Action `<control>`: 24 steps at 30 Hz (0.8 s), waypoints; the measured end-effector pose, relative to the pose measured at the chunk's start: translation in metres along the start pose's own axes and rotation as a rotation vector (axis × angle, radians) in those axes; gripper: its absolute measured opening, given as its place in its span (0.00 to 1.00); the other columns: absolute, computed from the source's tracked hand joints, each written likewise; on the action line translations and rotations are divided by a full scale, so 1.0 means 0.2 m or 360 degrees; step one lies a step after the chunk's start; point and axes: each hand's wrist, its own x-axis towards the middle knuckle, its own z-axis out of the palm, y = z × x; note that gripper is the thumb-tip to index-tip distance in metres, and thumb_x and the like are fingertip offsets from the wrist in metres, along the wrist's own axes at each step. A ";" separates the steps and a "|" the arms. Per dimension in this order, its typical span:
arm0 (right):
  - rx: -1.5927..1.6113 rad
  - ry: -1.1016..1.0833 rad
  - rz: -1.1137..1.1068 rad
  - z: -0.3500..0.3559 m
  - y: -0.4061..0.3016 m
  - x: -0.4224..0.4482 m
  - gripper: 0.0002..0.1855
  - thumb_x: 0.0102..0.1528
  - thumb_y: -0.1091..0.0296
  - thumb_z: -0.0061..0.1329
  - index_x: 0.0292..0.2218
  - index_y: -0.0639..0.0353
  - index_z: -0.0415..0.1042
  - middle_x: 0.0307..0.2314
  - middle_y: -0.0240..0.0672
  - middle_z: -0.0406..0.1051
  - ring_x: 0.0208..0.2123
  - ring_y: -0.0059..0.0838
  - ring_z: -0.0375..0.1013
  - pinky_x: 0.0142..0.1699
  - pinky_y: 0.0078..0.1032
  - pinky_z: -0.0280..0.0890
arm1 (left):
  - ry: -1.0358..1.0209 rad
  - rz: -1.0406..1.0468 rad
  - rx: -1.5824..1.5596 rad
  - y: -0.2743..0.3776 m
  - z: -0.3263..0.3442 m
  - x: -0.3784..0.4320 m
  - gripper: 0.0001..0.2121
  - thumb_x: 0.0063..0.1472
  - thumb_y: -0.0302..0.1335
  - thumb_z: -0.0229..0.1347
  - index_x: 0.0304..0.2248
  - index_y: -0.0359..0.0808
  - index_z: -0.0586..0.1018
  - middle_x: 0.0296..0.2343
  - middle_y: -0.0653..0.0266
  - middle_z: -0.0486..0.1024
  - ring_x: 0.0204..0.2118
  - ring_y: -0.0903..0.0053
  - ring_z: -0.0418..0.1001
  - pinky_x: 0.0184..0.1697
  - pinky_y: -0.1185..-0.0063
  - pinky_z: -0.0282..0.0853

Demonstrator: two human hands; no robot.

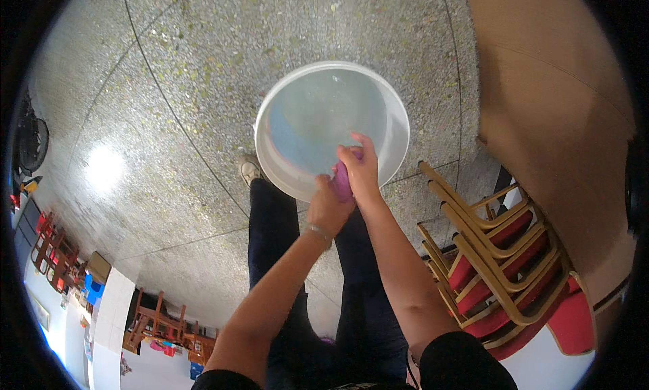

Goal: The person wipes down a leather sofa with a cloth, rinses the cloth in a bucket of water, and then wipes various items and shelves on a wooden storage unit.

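Both of my hands grip a bunched purple cloth (pixel 343 181) above the near right part of a large white bucket (pixel 398 126). My left hand (pixel 328 205) holds the lower end of the cloth, at the bucket's near rim. Its upper end is in my right hand (pixel 362 169), with the fingers partly over the inside of the bucket. Cloudy, bluish water (pixel 324 116) lies in the bucket. The bucket stands on the speckled floor in front of my feet. Part of the cloth is hidden by my fingers.
Stacked chairs with red seats and gold-coloured frames (pixel 507 268) stand close on my right, beside a brown surface (pixel 552 85). My shoe (pixel 250 170) is just left of the bucket. Wooden chairs (pixel 157 321) and a wheel (pixel 35 144) are farther off on the left.
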 end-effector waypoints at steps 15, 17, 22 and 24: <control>-0.0179 -0.0779 -0.0397 -0.23 -0.73 -1.34 0.26 0.56 0.69 0.42 0.54 0.61 0.51 0.46 0.34 0.61 0.48 0.25 0.60 0.54 0.24 0.54 | -0.0098 -0.0415 -0.1981 0.19 -0.96 -1.13 0.10 0.57 0.26 0.51 0.39 0.36 0.68 0.33 0.61 0.72 0.36 0.70 0.71 0.36 0.70 0.72; 0.0045 -0.0669 -0.0413 -0.25 -0.69 -1.44 0.24 0.57 0.68 0.40 0.53 0.62 0.53 0.45 0.35 0.62 0.47 0.25 0.61 0.53 0.24 0.54 | -0.0223 -0.0434 -0.1953 0.18 -1.09 -1.26 0.12 0.57 0.27 0.51 0.40 0.36 0.66 0.34 0.60 0.70 0.35 0.69 0.71 0.36 0.69 0.72; -0.0612 -0.0476 -0.0603 -0.17 -1.16 -1.87 0.32 0.48 0.61 0.53 0.50 0.62 0.56 0.44 0.43 0.64 0.45 0.32 0.64 0.49 0.28 0.61 | -0.0047 -0.0075 -0.1059 0.09 -1.23 -1.51 0.17 0.54 0.26 0.53 0.42 0.34 0.64 0.40 0.58 0.64 0.40 0.68 0.67 0.40 0.68 0.70; -0.0789 -0.0592 -0.0895 -0.14 -1.09 -1.97 0.38 0.44 0.61 0.57 0.52 0.62 0.54 0.45 0.46 0.62 0.46 0.36 0.63 0.49 0.28 0.60 | -0.0268 0.0347 -0.0856 0.20 -1.24 -1.60 0.20 0.54 0.24 0.52 0.47 0.34 0.62 0.43 0.58 0.65 0.42 0.73 0.66 0.44 0.75 0.65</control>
